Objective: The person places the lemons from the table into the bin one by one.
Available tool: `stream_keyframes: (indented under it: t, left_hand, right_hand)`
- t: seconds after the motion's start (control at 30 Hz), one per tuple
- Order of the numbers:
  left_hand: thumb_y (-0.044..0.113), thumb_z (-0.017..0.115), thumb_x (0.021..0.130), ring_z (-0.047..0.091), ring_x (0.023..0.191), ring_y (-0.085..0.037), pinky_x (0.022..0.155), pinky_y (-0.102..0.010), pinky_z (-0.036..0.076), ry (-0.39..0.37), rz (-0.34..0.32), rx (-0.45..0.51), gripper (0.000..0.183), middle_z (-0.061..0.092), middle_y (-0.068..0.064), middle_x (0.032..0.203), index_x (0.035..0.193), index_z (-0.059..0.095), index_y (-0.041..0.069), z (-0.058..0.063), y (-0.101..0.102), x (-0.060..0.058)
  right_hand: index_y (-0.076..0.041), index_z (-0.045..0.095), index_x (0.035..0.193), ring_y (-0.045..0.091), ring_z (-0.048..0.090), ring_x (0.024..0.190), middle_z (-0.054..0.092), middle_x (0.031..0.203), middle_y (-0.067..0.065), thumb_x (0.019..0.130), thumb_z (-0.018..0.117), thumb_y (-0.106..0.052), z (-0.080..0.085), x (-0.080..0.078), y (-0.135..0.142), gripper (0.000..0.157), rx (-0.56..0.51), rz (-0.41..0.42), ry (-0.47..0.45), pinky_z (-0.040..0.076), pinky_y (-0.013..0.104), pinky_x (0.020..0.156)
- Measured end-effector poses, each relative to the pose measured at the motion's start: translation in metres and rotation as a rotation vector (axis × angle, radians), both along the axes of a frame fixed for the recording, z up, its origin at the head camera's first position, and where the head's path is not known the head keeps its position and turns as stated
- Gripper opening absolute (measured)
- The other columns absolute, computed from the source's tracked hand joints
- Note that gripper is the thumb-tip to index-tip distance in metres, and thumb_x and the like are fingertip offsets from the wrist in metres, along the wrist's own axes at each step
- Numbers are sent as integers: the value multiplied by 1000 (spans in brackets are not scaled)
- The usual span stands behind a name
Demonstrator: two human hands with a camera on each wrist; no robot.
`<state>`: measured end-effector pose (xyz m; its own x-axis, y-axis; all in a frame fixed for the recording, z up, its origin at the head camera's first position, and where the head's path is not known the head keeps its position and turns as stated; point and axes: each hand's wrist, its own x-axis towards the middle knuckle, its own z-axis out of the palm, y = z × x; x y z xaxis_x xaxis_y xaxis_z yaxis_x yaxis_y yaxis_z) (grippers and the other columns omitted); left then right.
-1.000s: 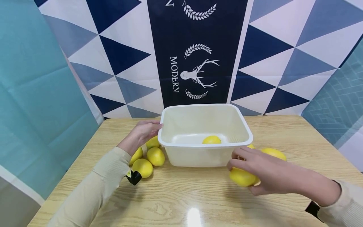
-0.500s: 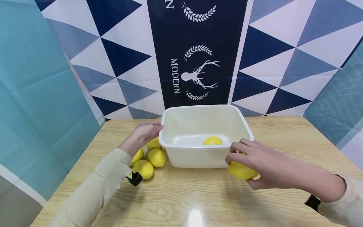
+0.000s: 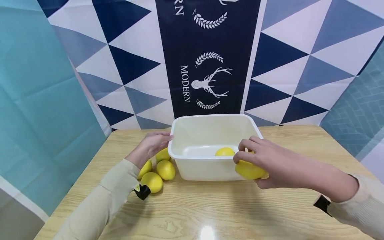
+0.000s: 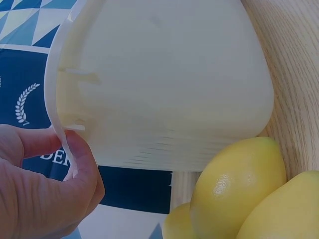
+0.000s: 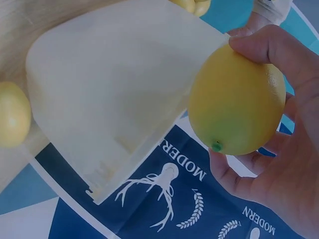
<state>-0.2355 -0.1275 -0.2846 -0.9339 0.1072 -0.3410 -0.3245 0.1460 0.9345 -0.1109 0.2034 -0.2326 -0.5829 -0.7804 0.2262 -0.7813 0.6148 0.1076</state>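
Observation:
A white plastic basin (image 3: 207,169) stands on the wooden table, with one lemon (image 3: 224,152) lying inside. My left hand (image 3: 153,145) pinches its left rim between thumb and fingers; the left wrist view shows the thumb and a finger on either side of the rim (image 4: 51,84). In my right hand (image 3: 267,160) is another lemon (image 3: 249,170), raised in front of the basin's right front corner. The right wrist view shows this lemon (image 5: 237,99), with a green stem tip, gripped between thumb and curled fingers.
Several lemons (image 3: 152,182) lie on the table left of the basin, partly under the left forearm. Another lemon (image 5: 14,114) lies on the table beside the basin in the right wrist view. A patterned cloth (image 3: 135,66) hangs behind the table (image 3: 192,210).
My right hand has lifted the lemon from the right-hand side and carried it up and left to the basin's front corner. My left hand keeps its hold on the rim.

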Motion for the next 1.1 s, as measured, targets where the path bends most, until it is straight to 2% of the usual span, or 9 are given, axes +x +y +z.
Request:
stream_keyframes:
  t: [0.13,0.43,0.77,1.1]
  left_hand:
    - [12,57,96,58,108,-17,111,-32,44,1,5,6,43,51,-14,139,137,49,1,0,0,0]
    - [12,57,96,59,102,-14,110,-31,45,2,8,3,43,51,-14,139,137,50,2,-2,0,-1]
    - [12,58,96,59,107,-16,109,-31,46,-12,19,0,43,52,-13,139,137,50,4,-1,1,-1]
    - [12,58,96,58,106,-18,110,-31,45,-31,25,2,43,51,-13,139,137,49,4,1,1,0]
  right_hand:
    - [-26,60,107,12,49,95,55,104,-7,51,90,-16,4,-4,-1,64,-5,9,13,55,33,76]
    - [-26,60,109,12,49,97,55,106,-9,53,92,-21,11,-14,-1,65,3,17,18,55,32,77]
    - [-28,61,108,10,48,98,55,106,-11,58,88,-14,25,-23,-4,59,-18,-12,-105,55,27,77]
    - [-27,61,110,12,49,99,56,108,-9,63,85,-10,40,-38,-7,55,-10,-46,-198,54,29,81]
